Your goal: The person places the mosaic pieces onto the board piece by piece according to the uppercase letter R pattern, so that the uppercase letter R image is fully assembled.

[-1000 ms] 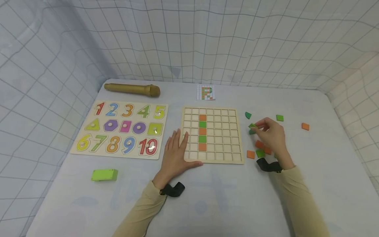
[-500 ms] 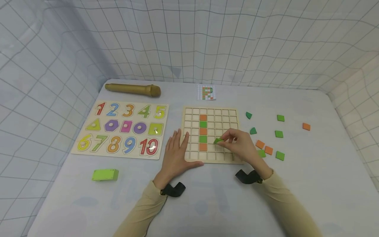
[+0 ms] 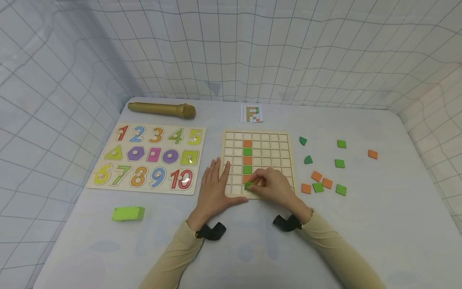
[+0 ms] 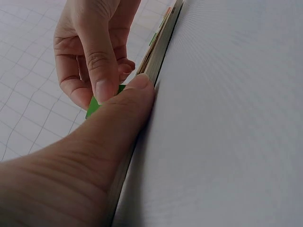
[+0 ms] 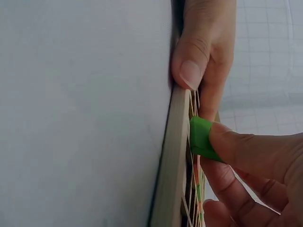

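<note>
My right hand (image 3: 274, 185) pinches a green square tile (image 5: 201, 137) between thumb and fingers, right at the bottom row of the wooden grid board (image 3: 268, 135). In the head view this tile lines up under a column of alternating orange and green tiles (image 3: 247, 151) set in the board. With fingers spread, my left hand (image 3: 213, 186) rests on the board's lower left corner, its thumb (image 4: 118, 106) along the front edge. The left wrist view shows the held tile partly hidden behind that thumb.
Loose orange and green square tiles (image 3: 327, 183) and two dark green quarter-round pieces (image 3: 308, 159) lie right of the board. A pattern card (image 3: 251, 112) is behind it. To the left are a number puzzle (image 3: 144, 182), a gold microphone (image 3: 162, 109) and a green block (image 3: 128, 213).
My right hand has carried the green tile from the loose pieces on the right, leftward across the board to its bottom row. The left hand has stayed in place.
</note>
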Demonstrator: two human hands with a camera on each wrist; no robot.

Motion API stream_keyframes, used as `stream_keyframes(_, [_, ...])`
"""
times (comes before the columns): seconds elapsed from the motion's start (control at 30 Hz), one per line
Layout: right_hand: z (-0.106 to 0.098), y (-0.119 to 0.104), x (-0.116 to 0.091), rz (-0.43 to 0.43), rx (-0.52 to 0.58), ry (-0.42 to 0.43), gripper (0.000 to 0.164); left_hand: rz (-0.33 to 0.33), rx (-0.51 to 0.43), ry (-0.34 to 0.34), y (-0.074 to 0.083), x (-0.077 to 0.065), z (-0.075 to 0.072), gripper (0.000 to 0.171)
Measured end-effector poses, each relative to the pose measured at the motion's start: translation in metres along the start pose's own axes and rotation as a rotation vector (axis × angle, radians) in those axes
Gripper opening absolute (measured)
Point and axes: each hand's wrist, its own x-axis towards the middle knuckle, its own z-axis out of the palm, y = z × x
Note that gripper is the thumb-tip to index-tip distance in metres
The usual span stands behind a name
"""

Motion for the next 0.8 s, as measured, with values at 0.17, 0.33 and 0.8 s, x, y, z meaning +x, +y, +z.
stream_keyframes(0.17, [0.0047,-0.0049,0.0009,0.016,-0.037,-0.009,0.013,0.006,-0.003,0.001,0.0,0.0,-0.0002,0.116])
stream_keyframes(0.33, [0.0065,-0.0061,-0.0007,-0.007,-0.062,-0.005,0.012,0.006,-0.008,0.002,0.0001,-0.0001,-0.0007,0.116])
stream_keyframes(0.8, [0.004,-0.0043,-0.0019,-0.134,-0.156,0.051,0.007,0.013,0.0,0.001,0.0006,0.0003,-0.0012,0.116])
